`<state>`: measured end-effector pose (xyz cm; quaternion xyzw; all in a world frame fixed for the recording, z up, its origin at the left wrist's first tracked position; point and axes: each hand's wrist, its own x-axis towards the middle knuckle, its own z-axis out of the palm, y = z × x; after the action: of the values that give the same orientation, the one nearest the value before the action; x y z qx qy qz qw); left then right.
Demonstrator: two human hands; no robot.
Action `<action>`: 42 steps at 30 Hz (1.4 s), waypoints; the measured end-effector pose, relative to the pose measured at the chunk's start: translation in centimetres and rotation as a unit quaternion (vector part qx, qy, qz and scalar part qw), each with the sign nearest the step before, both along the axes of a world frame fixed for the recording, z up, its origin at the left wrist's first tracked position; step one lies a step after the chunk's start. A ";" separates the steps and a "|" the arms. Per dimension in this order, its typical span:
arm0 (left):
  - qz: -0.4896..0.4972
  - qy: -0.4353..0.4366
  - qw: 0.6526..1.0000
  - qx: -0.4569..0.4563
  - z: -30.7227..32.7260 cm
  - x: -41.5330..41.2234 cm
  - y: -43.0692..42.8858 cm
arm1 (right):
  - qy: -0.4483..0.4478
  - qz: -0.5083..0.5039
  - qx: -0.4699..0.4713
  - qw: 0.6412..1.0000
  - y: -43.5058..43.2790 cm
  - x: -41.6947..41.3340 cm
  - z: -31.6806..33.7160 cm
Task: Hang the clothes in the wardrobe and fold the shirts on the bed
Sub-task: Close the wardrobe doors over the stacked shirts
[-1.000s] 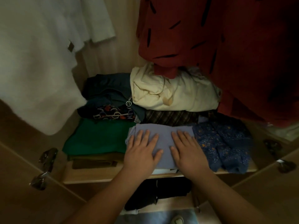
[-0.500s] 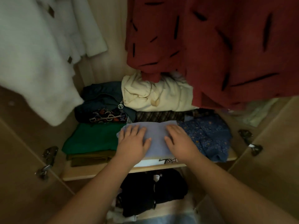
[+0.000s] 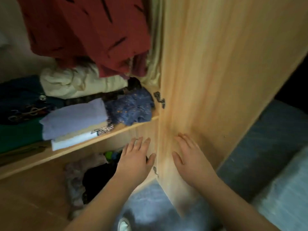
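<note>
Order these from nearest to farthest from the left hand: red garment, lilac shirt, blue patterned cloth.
1. Blue patterned cloth, right end of the shelf, above the left hand.
2. Lilac shirt, further left on the shelf.
3. Red garment, hanging at top.

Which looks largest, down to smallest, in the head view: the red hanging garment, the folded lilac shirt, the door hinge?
red hanging garment, largest
folded lilac shirt, middle
door hinge, plainly smallest

We are looking at a wardrobe door (image 3: 216,80) of pale, matt, grained wood, its hinge (image 3: 160,99) showing dull dark metal; the folded lilac shirt (image 3: 73,117) is looking like soft, smooth matt cloth.
</note>
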<state>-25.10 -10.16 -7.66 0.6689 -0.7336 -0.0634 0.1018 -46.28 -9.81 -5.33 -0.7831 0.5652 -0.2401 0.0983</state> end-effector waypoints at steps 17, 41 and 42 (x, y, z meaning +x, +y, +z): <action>-0.079 0.032 0.996 0.009 4.2 -13.3 1.8 | -0.260 -0.134 0.107 0.950 0.9 -14.0 2.0; 0.168 0.096 0.981 -0.018 1.8 15.5 6.9 | -0.060 0.175 0.020 0.983 1.7 17.2 -2.6; 0.178 0.101 0.979 -0.021 1.9 16.9 6.5 | -0.061 0.187 0.018 0.980 0.7 19.1 -2.6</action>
<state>-8.19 -3.64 -5.77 0.7765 -0.5901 -0.0962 0.1990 -27.18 -9.14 -7.91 -0.8569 0.4063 -0.2544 0.1896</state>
